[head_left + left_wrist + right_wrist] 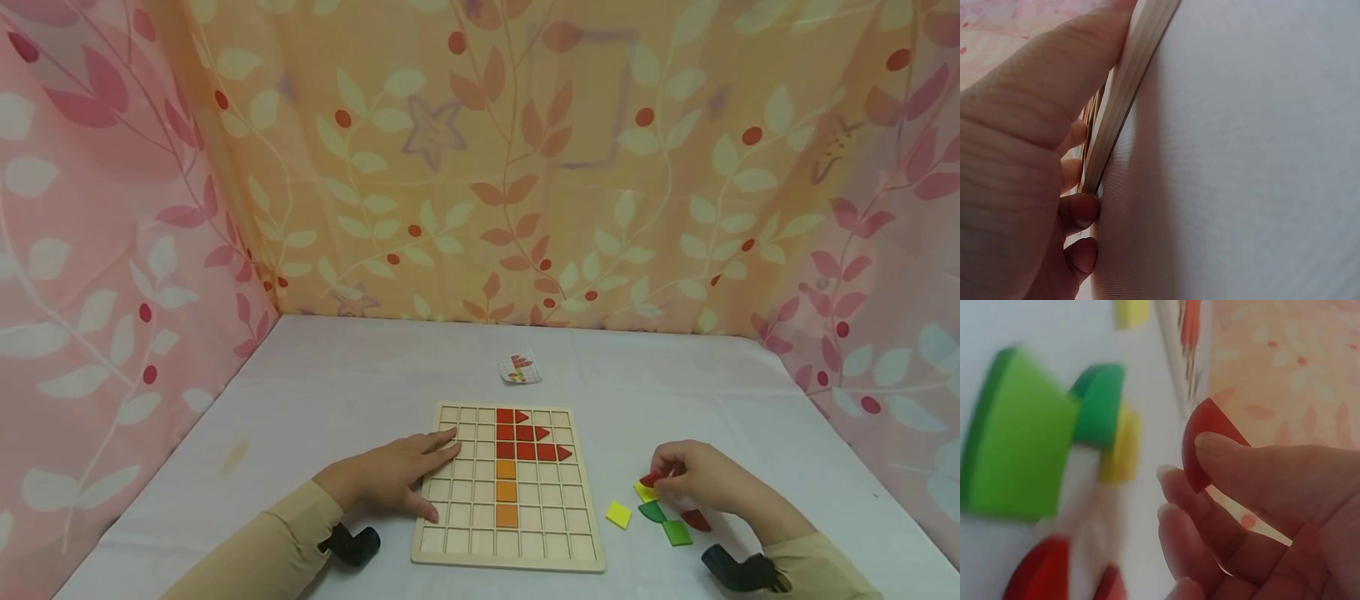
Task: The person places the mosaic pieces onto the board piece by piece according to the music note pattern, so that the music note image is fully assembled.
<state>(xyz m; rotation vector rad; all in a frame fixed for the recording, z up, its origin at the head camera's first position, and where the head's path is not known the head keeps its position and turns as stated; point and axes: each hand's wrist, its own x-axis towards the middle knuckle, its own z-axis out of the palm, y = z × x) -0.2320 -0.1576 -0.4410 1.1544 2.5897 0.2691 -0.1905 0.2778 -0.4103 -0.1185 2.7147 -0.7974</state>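
Red flat piece with curved edge (1207, 424): pinched by thumb and fingers of right hand (705, 477), right of pale wooden grid board (547, 521). Near that hand: dark green curved piece (652, 512), bright green square (677, 533), second red curved piece (696, 521), yellow square tile (618, 514). Left hand (390, 473): fingers extended, spread, touching board's left edge. On board: red pointed rows (523, 433) above orange square column (506, 492). Beyond board: small printed card (519, 367) on white cloth (360, 358).

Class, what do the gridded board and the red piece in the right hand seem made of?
Gridded board: probably plywood, matt and apparently bare; its pale edge shows lengthwise lines.
Red piece: perhaps painted wood or plastic, smooth and fairly matt; even colour, no visible grain.
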